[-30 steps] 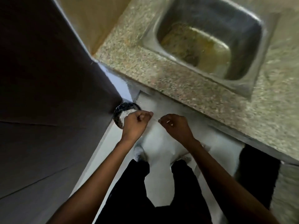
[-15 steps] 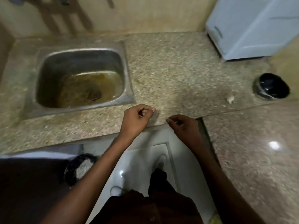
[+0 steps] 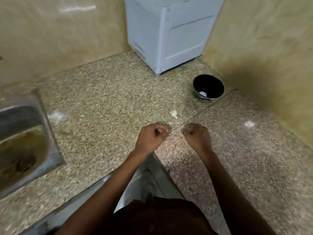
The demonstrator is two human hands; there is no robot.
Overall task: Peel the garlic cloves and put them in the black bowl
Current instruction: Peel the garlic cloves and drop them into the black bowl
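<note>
Hands are hovering over the counter: we are curling left hand and right hand, contents unclear. Garlic is lying near the bowl; pinching its tip should help.

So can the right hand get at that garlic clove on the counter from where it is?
Probably yes. The garlic clove lies alone on the counter, just beyond the right hand, with nothing between them. But the fingers are curled, maybe on something too small to make out, so it may need to let go first.
</note>
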